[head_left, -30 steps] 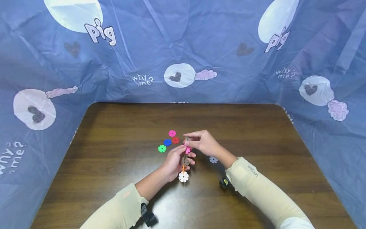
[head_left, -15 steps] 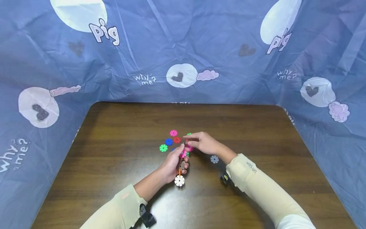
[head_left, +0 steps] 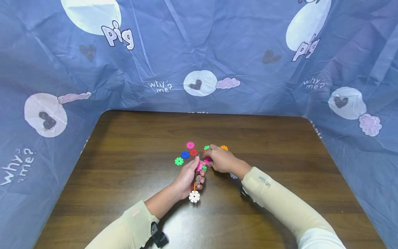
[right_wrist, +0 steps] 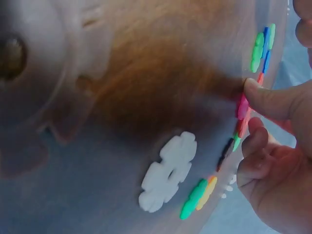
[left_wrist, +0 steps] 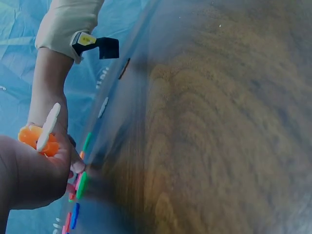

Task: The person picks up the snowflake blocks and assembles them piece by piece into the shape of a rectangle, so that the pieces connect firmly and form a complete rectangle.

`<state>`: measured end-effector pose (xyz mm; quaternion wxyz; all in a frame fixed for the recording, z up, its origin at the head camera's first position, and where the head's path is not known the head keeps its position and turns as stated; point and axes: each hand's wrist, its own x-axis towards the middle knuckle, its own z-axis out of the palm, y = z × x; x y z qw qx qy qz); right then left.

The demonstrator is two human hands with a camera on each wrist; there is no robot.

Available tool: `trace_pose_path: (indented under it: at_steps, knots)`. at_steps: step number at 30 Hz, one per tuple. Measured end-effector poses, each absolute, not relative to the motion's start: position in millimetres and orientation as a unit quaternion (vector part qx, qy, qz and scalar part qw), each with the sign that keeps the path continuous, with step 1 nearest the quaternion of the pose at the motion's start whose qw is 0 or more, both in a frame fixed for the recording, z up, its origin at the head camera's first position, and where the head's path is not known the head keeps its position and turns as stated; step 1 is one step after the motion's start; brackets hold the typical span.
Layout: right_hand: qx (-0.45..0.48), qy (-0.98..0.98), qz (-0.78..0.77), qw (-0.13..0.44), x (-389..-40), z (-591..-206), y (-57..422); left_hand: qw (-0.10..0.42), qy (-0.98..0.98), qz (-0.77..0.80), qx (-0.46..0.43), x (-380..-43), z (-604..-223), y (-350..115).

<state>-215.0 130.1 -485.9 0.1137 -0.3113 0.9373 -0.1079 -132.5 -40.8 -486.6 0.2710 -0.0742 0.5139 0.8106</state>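
My left hand [head_left: 186, 176] grips a chain of slotted plastic building discs. At its near end hangs a white disc [head_left: 194, 196], joined to an orange disc [left_wrist: 30, 135]; further up come a brown disc [head_left: 198, 180] and a pink disc [head_left: 199, 167] by the thumb. Fingers hide part of the chain. My right hand [head_left: 224, 159] reaches down among loose discs just beyond, its fingers bent toward the table. In the right wrist view its thumb [right_wrist: 270, 101] lies right at a loose pink disc [right_wrist: 242, 107], and nothing is seen lifted.
Left of the hands lie loose pink [head_left: 190, 145], red [head_left: 193, 152], blue [head_left: 185, 154] and green [head_left: 178, 161] discs. An orange disc [head_left: 224, 148] lies behind the right hand, a grey disc [head_left: 233, 176] under its wrist. A printed blue cloth [head_left: 155, 52] surrounds the wooden table [head_left: 130, 138].
My right hand has left the chain's top end, where it was working with the left, and has dropped to the loose discs. My left hand has drawn slightly back with the chain.
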Motion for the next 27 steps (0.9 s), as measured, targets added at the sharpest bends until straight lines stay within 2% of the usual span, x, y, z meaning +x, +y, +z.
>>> trace_pose_path:
  at_steps: [8, 11, 14, 17, 21, 27]
  knots:
    - [-0.293, 0.934, -0.167, 0.120, -218, -488, 135, 0.258, 0.534, 0.803, -0.062, -130, -488, -41]
    - [-0.258, 0.909, -0.302, 0.125, -220, -483, 136, 0.256, 0.534, 0.804, -0.057, -129, -488, -41]
    - [-0.173, 0.851, -0.476, 0.139, -222, -473, 135, 0.251, 0.531, 0.808, -0.050, -130, -488, -40]
    - [-0.113, 0.798, -0.572, 0.156, -222, -464, 130, 0.249, 0.529, 0.810, -0.046, -131, -486, -40]
    - [-0.107, 0.787, -0.581, 0.174, -218, -460, 126, 0.252, 0.531, 0.808, -0.048, -131, -485, -39]
    - [-0.119, 0.792, -0.579, 0.149, -214, -459, 129, 0.262, 0.542, 0.797, -0.038, -132, -484, -36]
